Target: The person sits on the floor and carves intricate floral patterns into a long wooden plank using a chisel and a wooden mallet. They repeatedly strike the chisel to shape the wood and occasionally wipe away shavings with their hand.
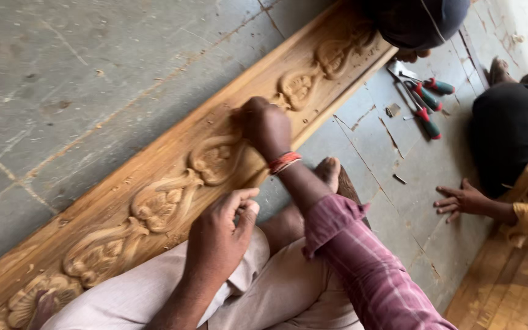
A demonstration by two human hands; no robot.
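A long wooden plank (154,153) with carved leaf and scroll relief runs diagonally across the stone floor. My right hand (267,125), with a red thread band at the wrist and a maroon checked sleeve, is clenched in a fist and pressed on the carving near the plank's middle; whatever is inside the fist is hidden. My left hand (221,226) rests with its fingers curled at the plank's near edge, above my knee in pale trousers (154,287). Nothing shows in it. My bare foot (328,172) lies beside the plank.
Several chisels with red and green handles (426,101) lie on the floor at upper right. A person's capped head (417,21) leans over the plank's far end. Another person in black and yellow sits at right, one hand (459,198) flat on the floor. Wooden boards (508,287) lie at lower right.
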